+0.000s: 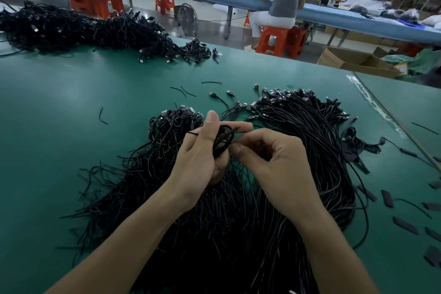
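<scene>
Far left: a large heap of bundled cables (71, 28) is seen on the green table mat (59, 102). The heap is matte black and tangled, with metal plugs glinting at its edges. Nearer, short tie offcuts (103, 116) are scattered, thin and bent.

Left of centre: a pile of coiled cables (171, 124) is laid down in tight loops, with cut tails fanned toward the near edge.

Centre, above the piles: a small cable coil (222, 138) is held off the mat in the left hand (200, 157), fingers curled round it and thumb raised straight. A thin tie (192, 134) is passed across the coil, one end poking out to the left past the hand. The other end is pinched by the right hand (269, 164), thumb and forefinger closed narrowly, the other fingers curled in.

Risk, as judged:
- The coil is springy, round-jacketed wire, so the loops could be sprung open if the left grip is eased before the tie is twisted.
- The tie is fine and slick, so it could be slipped from the pinch and lost among the black strands beneath.
- A stray tail from the pile could be caught in the twist.

Right: a pile of straight cables (310, 141) is fanned out in long smooth strands, with plugs gathered at the far end. Further right, flat black strips (387, 198) are strewn, rectangular and dull.
</scene>
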`<state>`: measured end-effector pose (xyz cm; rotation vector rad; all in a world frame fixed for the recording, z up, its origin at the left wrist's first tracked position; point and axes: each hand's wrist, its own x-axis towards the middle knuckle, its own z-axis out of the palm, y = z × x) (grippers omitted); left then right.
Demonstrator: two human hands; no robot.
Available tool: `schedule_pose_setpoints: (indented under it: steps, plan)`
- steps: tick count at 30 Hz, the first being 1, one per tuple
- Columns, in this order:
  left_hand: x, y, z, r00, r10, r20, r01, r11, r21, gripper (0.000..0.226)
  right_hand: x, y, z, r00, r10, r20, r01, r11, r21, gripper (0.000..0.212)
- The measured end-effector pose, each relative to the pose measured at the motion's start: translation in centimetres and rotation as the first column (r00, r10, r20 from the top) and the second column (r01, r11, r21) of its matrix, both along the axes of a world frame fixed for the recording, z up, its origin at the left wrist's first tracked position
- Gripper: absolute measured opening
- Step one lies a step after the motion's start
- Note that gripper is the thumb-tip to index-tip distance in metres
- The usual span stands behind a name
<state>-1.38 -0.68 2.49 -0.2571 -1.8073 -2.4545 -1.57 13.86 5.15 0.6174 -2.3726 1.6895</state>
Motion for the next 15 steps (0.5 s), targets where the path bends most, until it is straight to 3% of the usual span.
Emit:
schedule_pose_setpoints:
  steps: [4, 9, 12, 15]
  plan:
    - [-0.1, 0.2, 0.0, 0.998, 0.062, 0.024, -0.063, 0.997, 0.041, 0.063, 0.4, -0.4, -0.2, 0.997, -0.058, -0.058, 0.064, 0.993, 0.101, 0.014]
    - [-0.3, 0.3, 0.1, 0.983, 0.155, 0.096, -0.157, 0.987, 0.016, 0.068, 1.0, -0.8, -0.5, 0.953, -0.059, -0.296, 0.151, 0.943, 0.298, 0.004]
    - [-0.2, 0.3, 0.3, 0.977, 0.163, 0.135, -0.157, 0.986, -0.055, 0.069, 1.1, -1.0, -0.7, 0.856, 0.034, -0.516, 0.23, 0.868, 0.44, 0.011]
    - [-0.2, 0.1, 0.2, 0.972, 0.094, 0.218, -0.054, 0.981, -0.184, 0.061, 1.1, -0.9, -0.7, 0.714, 0.177, -0.677, 0.325, 0.773, 0.544, 0.008]
